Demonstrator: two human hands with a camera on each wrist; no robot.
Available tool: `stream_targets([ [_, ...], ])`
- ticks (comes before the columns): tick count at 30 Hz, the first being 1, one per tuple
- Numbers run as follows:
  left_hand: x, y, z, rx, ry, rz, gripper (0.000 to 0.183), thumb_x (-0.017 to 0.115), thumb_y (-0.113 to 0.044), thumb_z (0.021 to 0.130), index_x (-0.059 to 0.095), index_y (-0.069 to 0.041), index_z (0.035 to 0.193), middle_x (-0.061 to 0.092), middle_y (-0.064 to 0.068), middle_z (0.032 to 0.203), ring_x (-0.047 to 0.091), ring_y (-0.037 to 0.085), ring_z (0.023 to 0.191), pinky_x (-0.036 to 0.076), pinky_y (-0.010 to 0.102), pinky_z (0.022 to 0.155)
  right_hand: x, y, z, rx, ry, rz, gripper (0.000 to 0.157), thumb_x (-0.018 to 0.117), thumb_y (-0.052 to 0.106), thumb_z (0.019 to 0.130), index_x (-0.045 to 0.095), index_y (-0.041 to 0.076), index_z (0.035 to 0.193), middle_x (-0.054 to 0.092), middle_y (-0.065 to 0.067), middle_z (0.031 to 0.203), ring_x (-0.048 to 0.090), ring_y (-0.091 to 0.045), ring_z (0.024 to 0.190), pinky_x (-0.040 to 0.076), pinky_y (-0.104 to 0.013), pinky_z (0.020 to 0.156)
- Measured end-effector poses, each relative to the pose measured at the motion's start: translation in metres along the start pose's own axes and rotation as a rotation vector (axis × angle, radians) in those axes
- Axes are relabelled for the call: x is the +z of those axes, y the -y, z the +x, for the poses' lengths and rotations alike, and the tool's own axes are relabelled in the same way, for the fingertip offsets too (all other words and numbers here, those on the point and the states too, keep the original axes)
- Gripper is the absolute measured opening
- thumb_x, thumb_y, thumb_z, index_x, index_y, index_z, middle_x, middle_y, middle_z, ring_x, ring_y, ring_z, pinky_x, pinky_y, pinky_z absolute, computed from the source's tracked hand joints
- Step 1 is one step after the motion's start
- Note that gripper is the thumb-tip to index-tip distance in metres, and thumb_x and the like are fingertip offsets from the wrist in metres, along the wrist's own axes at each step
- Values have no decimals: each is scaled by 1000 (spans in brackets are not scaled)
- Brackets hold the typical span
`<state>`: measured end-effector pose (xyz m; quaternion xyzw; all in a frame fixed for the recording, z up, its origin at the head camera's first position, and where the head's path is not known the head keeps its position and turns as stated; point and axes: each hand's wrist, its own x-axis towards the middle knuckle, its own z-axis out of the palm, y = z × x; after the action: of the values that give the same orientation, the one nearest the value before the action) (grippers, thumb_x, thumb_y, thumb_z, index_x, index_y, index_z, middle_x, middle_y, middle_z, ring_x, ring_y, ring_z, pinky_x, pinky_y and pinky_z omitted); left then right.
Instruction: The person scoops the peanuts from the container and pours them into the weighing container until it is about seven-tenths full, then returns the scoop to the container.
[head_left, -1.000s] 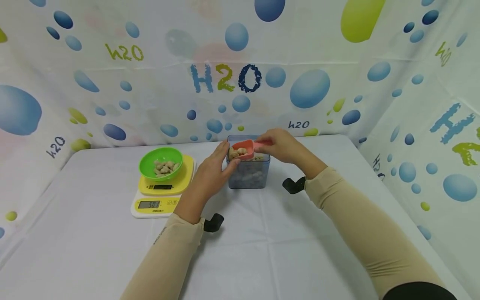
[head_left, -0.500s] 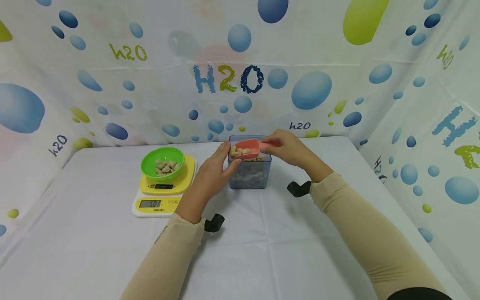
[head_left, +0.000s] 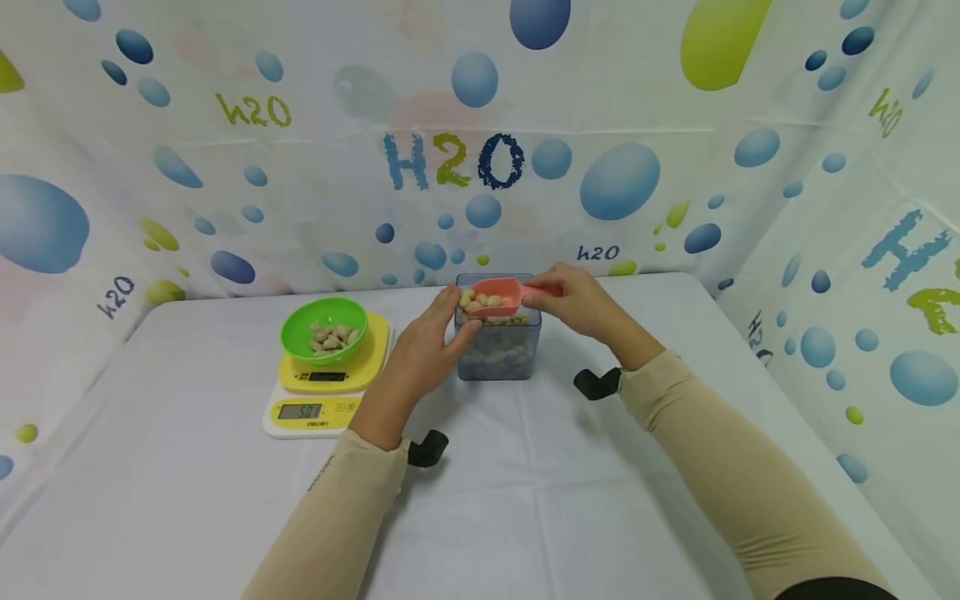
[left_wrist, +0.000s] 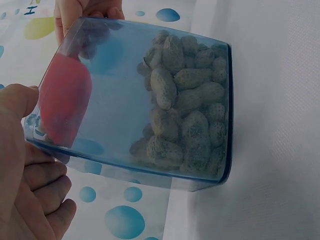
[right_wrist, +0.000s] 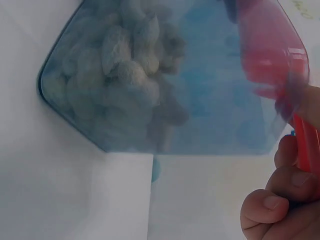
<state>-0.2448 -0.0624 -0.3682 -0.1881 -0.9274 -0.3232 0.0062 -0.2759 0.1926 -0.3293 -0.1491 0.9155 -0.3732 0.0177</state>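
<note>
A clear bluish plastic container (head_left: 498,353) stands on the table, its lower part filled with unshelled peanuts (left_wrist: 192,100). My left hand (head_left: 429,348) holds its near-left side, with the thumb at the rim and the fingers along the outer wall. My right hand (head_left: 573,304) grips the handle of a coral-red scoop (head_left: 504,296). The scoop lies about level inside the container's mouth, with several peanuts in its bowl. Through the container wall the scoop shows as a red shape in both wrist views.
Left of the container, a yellow and white kitchen scale (head_left: 327,423) carries a green bowl (head_left: 294,332) with peanuts in it. Its display is lit. A white cloth covers the table (head_left: 480,533), and a patterned curtain (head_left: 315,192) hangs close behind.
My right hand has shifted slightly right with the scoop, which has become more level. Little moves in the last half second. My left hand stays on the container.
</note>
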Motion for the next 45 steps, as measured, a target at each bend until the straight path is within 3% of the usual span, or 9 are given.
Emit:
stream_targets([
  [18,-1,-3,0,-22,11,-6,76,41,-58,100,11,-20,160,12,-2,166,15,19,152,21,45,122,-6,-3,-7,0,13,48,48,66,45,92,66,16,130,61,-6,119,55,-24,106,54,-41,87],
  [28,-7,-2,-3,-28,10,-19,80,38,-63,98,10,-20,160,11,-1,166,14,20,153,22,46,122,-13,2,-9,-13,-18,50,49,67,45,92,66,14,130,60,-7,109,52,-23,100,51,-37,80],
  [36,-44,16,-19,-53,-49,38,82,40,-62,99,7,-19,160,9,1,166,13,24,153,20,50,122,-13,16,0,-26,-50,61,46,67,42,93,67,14,129,61,-5,115,53,-22,103,53,-39,81],
  [45,-95,59,-59,-183,-53,114,84,38,-64,98,-2,-23,160,2,3,167,13,38,151,18,61,118,6,55,15,-83,-47,81,46,68,43,92,67,16,128,60,-3,106,52,-21,99,52,-36,79],
])
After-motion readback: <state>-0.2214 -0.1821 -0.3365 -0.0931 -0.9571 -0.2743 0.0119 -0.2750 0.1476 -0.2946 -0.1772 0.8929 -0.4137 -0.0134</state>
